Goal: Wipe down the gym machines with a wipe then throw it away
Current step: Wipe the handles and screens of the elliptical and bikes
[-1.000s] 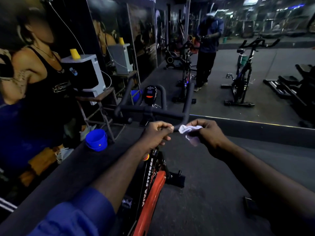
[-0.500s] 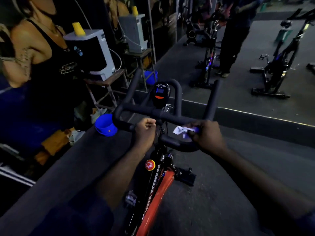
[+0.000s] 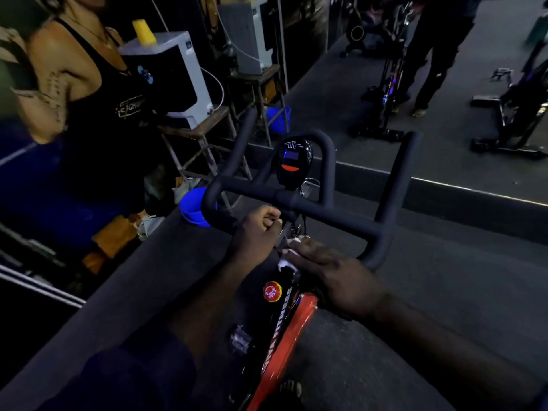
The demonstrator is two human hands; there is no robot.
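Wipe sits under right hand fingers, which lie straight and together, pressing it onto the handlebar near bar, centre. Left hand just left of it, fingers curled round the same bar. Red bike frame nearer, below both.

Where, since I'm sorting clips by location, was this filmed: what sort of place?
Most likely a gym's indoor-cycling area: a spin bike's handlebars and console fill the foreground, another exercise bike shows at upper right, and a fitness mural covers the left wall.
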